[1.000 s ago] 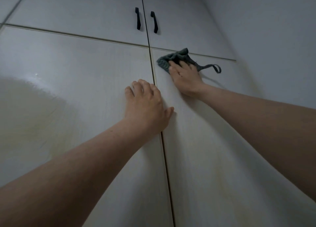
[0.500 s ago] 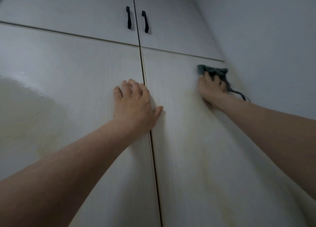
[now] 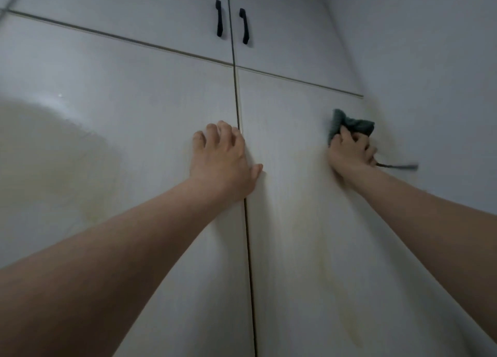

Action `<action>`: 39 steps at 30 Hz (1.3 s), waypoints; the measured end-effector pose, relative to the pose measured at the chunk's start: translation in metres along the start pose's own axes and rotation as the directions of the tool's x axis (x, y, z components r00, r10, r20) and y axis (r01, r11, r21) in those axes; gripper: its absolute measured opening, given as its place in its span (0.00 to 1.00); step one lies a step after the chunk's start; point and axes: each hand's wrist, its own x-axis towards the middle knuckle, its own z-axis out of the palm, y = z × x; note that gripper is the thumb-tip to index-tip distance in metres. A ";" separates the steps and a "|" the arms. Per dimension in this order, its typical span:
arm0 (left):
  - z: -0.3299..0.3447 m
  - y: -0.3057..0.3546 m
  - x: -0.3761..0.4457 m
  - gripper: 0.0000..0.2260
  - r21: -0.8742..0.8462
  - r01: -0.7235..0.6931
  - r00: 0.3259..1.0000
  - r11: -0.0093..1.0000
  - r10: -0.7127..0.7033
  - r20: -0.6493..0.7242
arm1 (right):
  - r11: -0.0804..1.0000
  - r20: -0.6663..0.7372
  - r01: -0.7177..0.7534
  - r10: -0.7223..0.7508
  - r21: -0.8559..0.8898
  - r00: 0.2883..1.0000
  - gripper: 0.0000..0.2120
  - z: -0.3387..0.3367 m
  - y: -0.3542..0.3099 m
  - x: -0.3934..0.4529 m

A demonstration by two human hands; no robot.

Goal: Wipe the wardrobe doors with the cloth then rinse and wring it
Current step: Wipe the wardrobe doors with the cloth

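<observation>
Between the earlier frames and this one, the right hand [image 3: 349,152] has carried the cloth [image 3: 347,124] from beside the centre seam [image 3: 243,168] across to the far right edge of the lower right door [image 3: 295,222], and now sits slightly lower than half a second ago. Its fingers, formerly laid flatter over the fabric, are curled and bunch the grey-green cloth against the panel; a hanging loop [image 3: 398,165] trails to the right, blurred. This position, close to the side wall [image 3: 430,87] and just below the horizontal gap under the upper doors [image 3: 161,15], suggests a stroke finishing the top strip of the door. Left hand [image 3: 223,163] lies with fingers spread and palm flat across the seam, touching both lower doors, unchanged in placement; it probably braces the body and keeps the doors closed under wiping pressure. Two black handles [image 3: 232,23] remain untouched above. Rinsing and wringing are not yet begun.
</observation>
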 end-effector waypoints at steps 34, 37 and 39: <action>0.003 -0.005 -0.014 0.33 0.046 -0.031 0.998 0.998 0.033 -0.050 | 0.989 -0.059 -0.051 0.043 -0.135 0.997 0.23 -0.002 0.064 -0.034; 0.001 -0.001 -0.021 0.34 0.067 -0.046 0.998 0.997 0.048 -0.037 | 0.964 -0.036 -0.222 0.219 -0.147 0.975 0.24 -0.005 0.084 -0.033; 0.001 0.002 -0.027 0.35 0.067 -0.056 0.998 0.996 0.058 -0.028 | 0.979 -0.044 -0.156 0.151 -0.131 0.988 0.23 0.002 0.072 -0.053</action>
